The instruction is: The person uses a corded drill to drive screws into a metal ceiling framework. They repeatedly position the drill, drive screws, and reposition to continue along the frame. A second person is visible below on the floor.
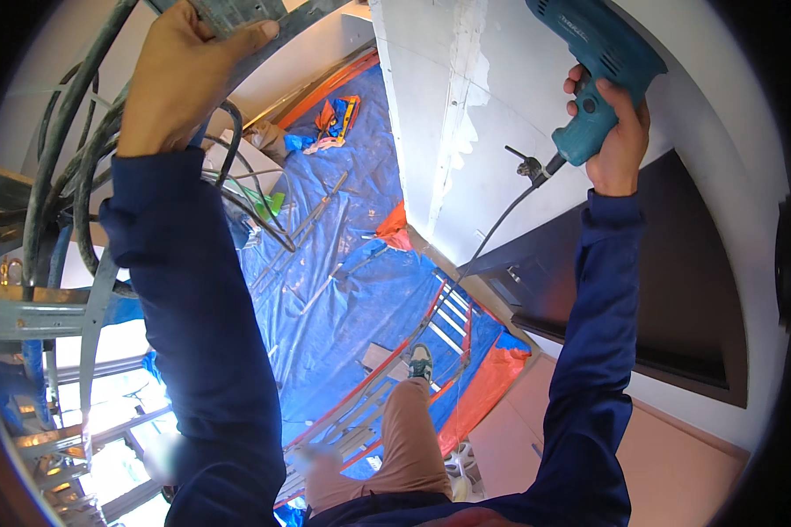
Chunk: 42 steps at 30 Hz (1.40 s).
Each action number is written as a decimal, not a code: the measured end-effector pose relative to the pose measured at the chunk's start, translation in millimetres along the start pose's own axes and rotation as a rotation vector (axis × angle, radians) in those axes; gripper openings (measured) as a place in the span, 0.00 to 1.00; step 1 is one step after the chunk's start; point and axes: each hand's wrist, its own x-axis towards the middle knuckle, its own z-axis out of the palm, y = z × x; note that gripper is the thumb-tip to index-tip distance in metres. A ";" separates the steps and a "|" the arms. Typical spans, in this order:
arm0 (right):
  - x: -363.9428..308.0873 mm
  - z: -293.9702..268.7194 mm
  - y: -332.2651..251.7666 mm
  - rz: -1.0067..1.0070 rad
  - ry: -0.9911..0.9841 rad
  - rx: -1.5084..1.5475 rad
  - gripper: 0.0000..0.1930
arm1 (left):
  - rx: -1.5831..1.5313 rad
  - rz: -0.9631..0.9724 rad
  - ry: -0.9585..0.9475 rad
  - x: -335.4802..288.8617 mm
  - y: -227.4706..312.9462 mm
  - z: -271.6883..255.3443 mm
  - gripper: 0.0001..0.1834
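Raised at the upper left, my left hand (180,75) is closed over the edge of a grey metal channel (242,12); its thumb lies along the metal. At the upper right my right hand (620,132) grips the handle of a teal corded power drill (602,53). The drill's front end runs out of the picture at the top. A black power cord (510,215) hangs from the handle's base, with a chuck key (527,164) fastened to it. Thick dark cables (83,158) hang beside my left wrist.
Below me is a ladder (453,321), with one of my shoes (420,362) on it. Blue sheeting (325,255) covers the floor, with metal strips on it. A white wall panel (501,105) and a dark door (633,281) stand at right. Metal framing (35,321) is at left.
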 end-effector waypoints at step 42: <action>-11.5 22.8 4.9 0.042 0.044 0.007 0.21 | 0.069 -0.012 0.234 -20.4 10.2 1.2 0.25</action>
